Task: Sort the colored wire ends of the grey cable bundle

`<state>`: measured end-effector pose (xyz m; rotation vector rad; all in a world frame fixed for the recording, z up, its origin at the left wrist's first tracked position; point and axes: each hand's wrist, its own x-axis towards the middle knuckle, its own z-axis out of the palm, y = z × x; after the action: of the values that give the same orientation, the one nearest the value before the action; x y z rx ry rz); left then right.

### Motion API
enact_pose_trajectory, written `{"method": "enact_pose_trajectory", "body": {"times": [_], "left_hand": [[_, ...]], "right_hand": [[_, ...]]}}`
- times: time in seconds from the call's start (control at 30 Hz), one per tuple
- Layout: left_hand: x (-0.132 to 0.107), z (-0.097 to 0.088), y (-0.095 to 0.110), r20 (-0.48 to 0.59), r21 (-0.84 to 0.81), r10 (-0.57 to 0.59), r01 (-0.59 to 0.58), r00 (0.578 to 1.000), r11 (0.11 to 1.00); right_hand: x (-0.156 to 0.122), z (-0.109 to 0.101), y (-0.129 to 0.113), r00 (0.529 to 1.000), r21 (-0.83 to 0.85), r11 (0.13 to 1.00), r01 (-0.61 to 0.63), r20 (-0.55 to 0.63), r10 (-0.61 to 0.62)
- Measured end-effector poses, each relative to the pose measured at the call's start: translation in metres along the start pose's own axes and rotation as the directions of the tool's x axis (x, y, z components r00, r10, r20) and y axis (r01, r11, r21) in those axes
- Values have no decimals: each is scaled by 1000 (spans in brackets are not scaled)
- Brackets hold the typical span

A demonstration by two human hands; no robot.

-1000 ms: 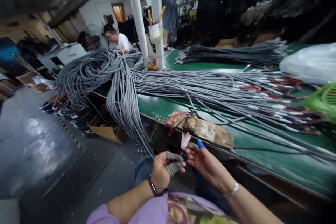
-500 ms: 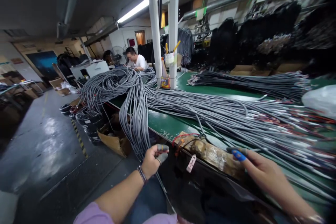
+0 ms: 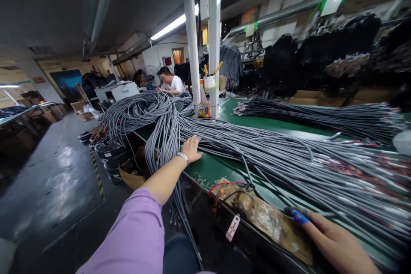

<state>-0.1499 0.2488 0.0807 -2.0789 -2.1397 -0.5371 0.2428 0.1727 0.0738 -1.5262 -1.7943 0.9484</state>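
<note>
My left hand [image 3: 191,149] reaches forward over the green tabletop. Its fingers stretch onto the near edge of a long bundle of grey cables [image 3: 224,130], and the fingertips are partly hidden. At the lower right, my right hand [image 3: 324,231] has thumb and forefinger pinched together, with a blue cover on the thumb. One grey cable [image 3: 272,199] leads to this pinch and shows again behind the fingers. The bundle's stripped ends, with white and reddish wires [image 3: 349,167], fan out at the right.
A brown taped block [image 3: 253,205] with a pink tag [image 3: 233,227] sits along the table edge [image 3: 208,158]. Cables hang over that edge. White posts [image 3: 213,51] stand behind, and a dark cable bundle [image 3: 308,113] lies farther back. A co-worker [image 3: 171,82] sits beyond.
My left hand has moved up and forward, from beside the table edge to the grey cables. My right hand keeps its pinch at nearly the same place. The view has shifted slightly.
</note>
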Motion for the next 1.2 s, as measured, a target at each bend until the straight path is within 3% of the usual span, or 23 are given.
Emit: {"method": "enact_pose_trajectory", "body": {"times": [0.13,0.23,0.43,0.67,0.97,1.1,1.2], "left_hand": [[37,7,-6,89,126,44,-55,995,990],[49,10,-10,140,198,66,-93,988,976],[42,-3,-19,242,314,120,-195,963,929],[29,-21,-34,347,320,187,-303,919,898],[35,-1,-1,346,262,181,-280,921,924],[41,-6,2,385,249,159,-268,909,931],[45,-15,-2,477,215,141,-271,867,938]], "right_hand": [[4,0,9,1000,-27,1000,-1,9,1],[5,0,10,1000,-46,999,-1,18,2],[3,-3,-3,999,-22,998,-53,-3,53],[0,-2,-3,999,-14,1000,-27,19,27],[7,5,22,997,-28,997,73,40,-72],[7,6,29,994,-21,994,105,26,-104],[7,7,33,990,-26,990,142,16,-142]]}}
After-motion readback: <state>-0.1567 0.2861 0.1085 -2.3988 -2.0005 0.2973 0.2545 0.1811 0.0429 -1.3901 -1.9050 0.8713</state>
